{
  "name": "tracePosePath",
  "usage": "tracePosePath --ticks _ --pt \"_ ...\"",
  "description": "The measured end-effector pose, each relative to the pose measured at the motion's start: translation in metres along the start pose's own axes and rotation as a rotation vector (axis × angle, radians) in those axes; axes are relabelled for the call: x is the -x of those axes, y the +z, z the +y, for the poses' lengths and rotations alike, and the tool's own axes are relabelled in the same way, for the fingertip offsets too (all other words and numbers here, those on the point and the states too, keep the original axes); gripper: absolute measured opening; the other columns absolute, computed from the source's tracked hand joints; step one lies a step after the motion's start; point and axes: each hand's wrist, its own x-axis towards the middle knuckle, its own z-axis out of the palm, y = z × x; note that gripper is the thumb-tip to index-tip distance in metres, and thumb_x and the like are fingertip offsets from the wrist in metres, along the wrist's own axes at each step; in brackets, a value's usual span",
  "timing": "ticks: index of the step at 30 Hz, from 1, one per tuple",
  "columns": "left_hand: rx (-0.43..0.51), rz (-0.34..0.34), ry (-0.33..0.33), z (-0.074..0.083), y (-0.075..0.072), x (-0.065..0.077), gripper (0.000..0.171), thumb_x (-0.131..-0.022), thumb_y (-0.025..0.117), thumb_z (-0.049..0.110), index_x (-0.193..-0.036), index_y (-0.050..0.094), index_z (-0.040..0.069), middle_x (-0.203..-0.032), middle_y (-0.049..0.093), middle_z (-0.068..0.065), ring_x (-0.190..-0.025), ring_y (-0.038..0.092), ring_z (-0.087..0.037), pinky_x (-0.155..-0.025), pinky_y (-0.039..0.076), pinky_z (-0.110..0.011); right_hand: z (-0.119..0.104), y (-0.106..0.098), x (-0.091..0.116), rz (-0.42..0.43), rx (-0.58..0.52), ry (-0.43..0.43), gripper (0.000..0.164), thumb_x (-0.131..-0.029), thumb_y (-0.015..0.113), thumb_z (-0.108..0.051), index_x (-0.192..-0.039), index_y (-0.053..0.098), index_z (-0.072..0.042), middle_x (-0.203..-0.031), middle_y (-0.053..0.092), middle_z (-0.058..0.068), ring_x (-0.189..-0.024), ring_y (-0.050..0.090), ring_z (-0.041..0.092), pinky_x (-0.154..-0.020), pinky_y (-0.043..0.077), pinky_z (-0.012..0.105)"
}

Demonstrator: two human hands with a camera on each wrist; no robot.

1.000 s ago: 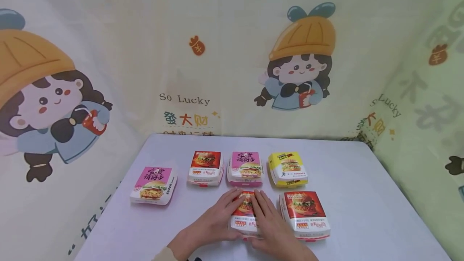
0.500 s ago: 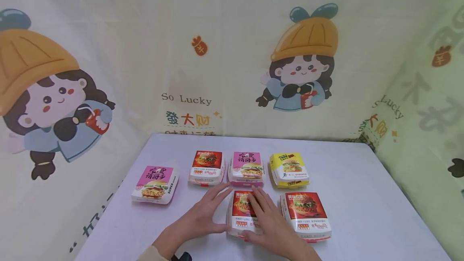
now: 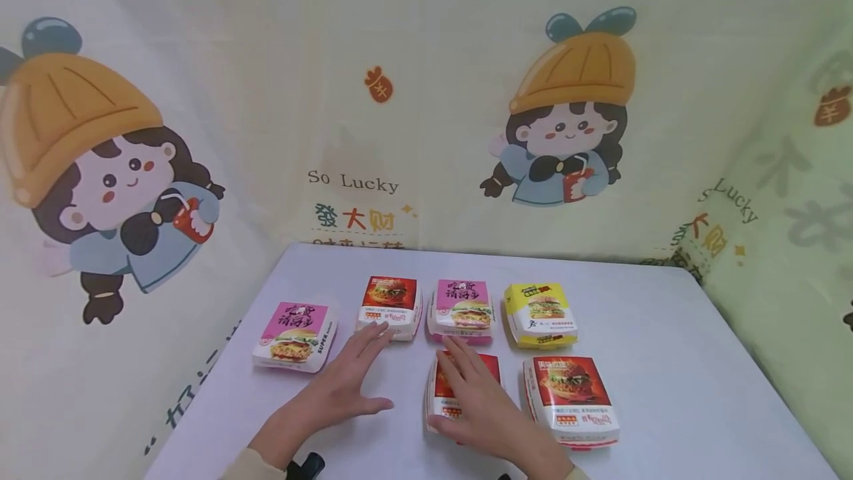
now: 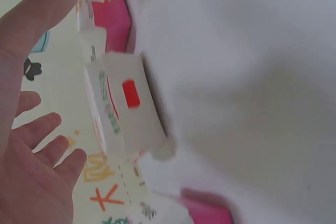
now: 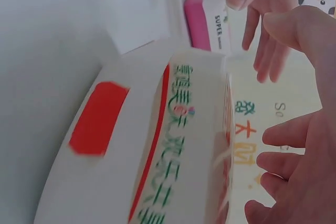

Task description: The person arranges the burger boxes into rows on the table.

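My left hand (image 3: 336,391) is held above the table with fingers spread and nothing in it, just in front of the back red burger box (image 3: 389,302). Over the front middle red burger box (image 3: 443,390) is my right hand (image 3: 481,410), fingers extended and hiding much of the lid. In the right wrist view, that box's white front (image 5: 142,145) with a red tab fills the foreground, the right fingers (image 5: 283,166) beside its lid. The left wrist view shows a white box side with a red tab (image 4: 131,94) near the loosely bent left fingers (image 4: 52,150).
Another red burger box (image 3: 571,400) sits right of the right hand. Behind stand a pink box (image 3: 461,311) and a yellow one (image 3: 541,315). A second pink box (image 3: 295,335) lies far left on the white table (image 3: 673,361). A printed cloth (image 3: 453,35) hangs behind.
The left hand has let go of the front middle box and moved left, away from it. The right hand stays over that box. The head view has shifted slightly.
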Motion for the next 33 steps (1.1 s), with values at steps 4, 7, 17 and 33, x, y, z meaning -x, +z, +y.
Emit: tracePosePath --ticks 4,7,17,33 --pt "-0.054 0.020 -0.038 -0.013 -0.012 0.007 0.110 -0.071 0.088 0.040 -0.158 0.026 0.015 -0.163 0.026 -0.009 -0.151 0.023 -0.034 -0.111 0.040 -0.057 -0.006 0.002 -0.009 -0.016 -0.006 -0.017 0.091 -0.086 0.065 -0.060 -0.158 0.027 -0.018 -0.168 0.010 0.001 -0.155 0.007 0.027 -0.117 0.030 0.061" --pt "-0.105 0.024 -0.062 -0.021 -0.022 0.011 0.113 -0.070 0.089 0.041 -0.158 0.023 0.014 -0.164 0.024 -0.010 -0.152 0.020 -0.036 -0.112 0.038 -0.059 -0.010 0.004 -0.015 -0.025 0.015 -0.031 0.092 -0.087 0.063 -0.062 -0.158 0.025 -0.019 -0.169 0.008 0.000 -0.156 0.006 0.026 -0.118 0.029 0.059" --pt "-0.198 0.062 -0.115 -0.052 -0.046 0.021 0.119 -0.067 0.092 0.033 -0.159 0.018 0.014 -0.164 0.023 -0.012 -0.151 0.018 -0.037 -0.113 0.035 -0.060 -0.014 -0.002 -0.035 -0.015 0.093 -0.063 0.093 -0.087 0.064 -0.060 -0.159 0.023 -0.016 -0.168 0.011 0.004 -0.155 0.009 0.028 -0.117 0.035 0.053" --pt "-0.272 0.077 -0.179 -0.102 -0.064 0.044 0.121 -0.062 0.093 0.033 -0.156 0.023 0.005 -0.162 0.020 -0.020 -0.147 0.013 -0.044 -0.114 0.025 -0.068 -0.006 0.008 -0.031 -0.041 0.126 -0.049 0.097 -0.083 0.067 -0.062 -0.158 0.027 -0.015 -0.168 0.010 0.003 -0.155 0.008 0.027 -0.123 0.021 0.055"
